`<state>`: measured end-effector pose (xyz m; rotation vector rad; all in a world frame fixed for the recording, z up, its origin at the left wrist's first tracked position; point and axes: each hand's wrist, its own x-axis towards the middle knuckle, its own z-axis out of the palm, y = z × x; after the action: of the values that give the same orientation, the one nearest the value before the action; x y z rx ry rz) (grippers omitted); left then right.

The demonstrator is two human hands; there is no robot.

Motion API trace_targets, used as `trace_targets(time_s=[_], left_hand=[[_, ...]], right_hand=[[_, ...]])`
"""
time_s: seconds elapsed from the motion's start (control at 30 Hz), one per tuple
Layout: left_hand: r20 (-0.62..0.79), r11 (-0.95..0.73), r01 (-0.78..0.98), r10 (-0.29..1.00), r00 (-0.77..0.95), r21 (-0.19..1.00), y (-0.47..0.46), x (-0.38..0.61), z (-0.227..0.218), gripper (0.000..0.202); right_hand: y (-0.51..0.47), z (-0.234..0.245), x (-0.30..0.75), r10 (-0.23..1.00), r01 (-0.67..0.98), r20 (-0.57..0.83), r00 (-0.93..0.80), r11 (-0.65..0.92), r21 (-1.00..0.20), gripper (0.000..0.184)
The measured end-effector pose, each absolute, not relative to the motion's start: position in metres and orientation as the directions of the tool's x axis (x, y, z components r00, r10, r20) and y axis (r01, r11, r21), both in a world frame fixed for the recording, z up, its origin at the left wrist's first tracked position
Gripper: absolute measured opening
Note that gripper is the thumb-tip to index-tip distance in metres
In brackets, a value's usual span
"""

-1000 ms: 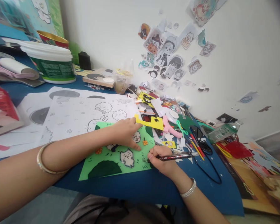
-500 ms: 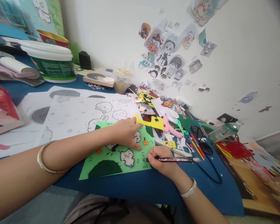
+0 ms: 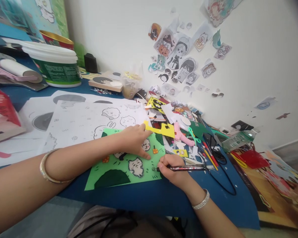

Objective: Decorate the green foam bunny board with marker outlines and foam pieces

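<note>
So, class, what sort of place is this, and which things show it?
Probably an art-and-craft desk: a green sheet decorated with cartoon figures lies on it, paper scraps are heaped alongside, and cartoon cutouts dot the wall behind.

A strip of table (image 3: 144, 198) is lying open along the near edge of the sheet (image 3: 146, 173), leaving room to pass. The left hand (image 3: 135, 142) is blocking the sheet's far part. The right hand's (image 3: 172, 169) pen (image 3: 188, 168) is jutting rightward, a cable (image 3: 232, 185) is looping beyond, and the glue gun (image 3: 182, 136) and scissors (image 3: 195, 137) are crowding the far side.
</note>
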<state>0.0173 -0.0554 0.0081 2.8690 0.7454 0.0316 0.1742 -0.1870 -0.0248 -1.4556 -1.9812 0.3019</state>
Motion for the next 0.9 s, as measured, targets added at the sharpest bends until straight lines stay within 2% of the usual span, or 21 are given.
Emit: trace_targets(time_s=[0.33, 0.5, 0.67, 0.9], left_hand=[[-0.026, -0.855, 0.490, 0.493, 0.870, 0.171, -0.0555, 0.0179, 0.0080, 0.090], [-0.030, -0.848, 0.497, 0.501, 0.865, 0.183, -0.0556, 0.0184, 0.0076, 0.092], [-0.023, -0.841, 0.500, 0.506, 0.862, 0.206, -0.0556, 0.0186, 0.0070, 0.092], [-0.016, -0.853, 0.490, 0.496, 0.868, 0.179, -0.0549, 0.0191, 0.0061, 0.092]], right_hand=[[-0.1872, -0.0243, 0.1734, 0.933, 0.750, 0.312, -0.182, 0.336, -0.569, 0.029], [-0.1867, -0.0254, 0.1734, 0.923, 0.770, 0.343, -0.174, 0.345, -0.536, 0.030], [-0.1871, -0.0267, 0.1736, 0.924, 0.758, 0.355, -0.139, 0.330, -0.563, 0.029], [-0.1864, -0.0275, 0.1741, 0.928, 0.779, 0.341, -0.149, 0.323, -0.537, 0.031]])
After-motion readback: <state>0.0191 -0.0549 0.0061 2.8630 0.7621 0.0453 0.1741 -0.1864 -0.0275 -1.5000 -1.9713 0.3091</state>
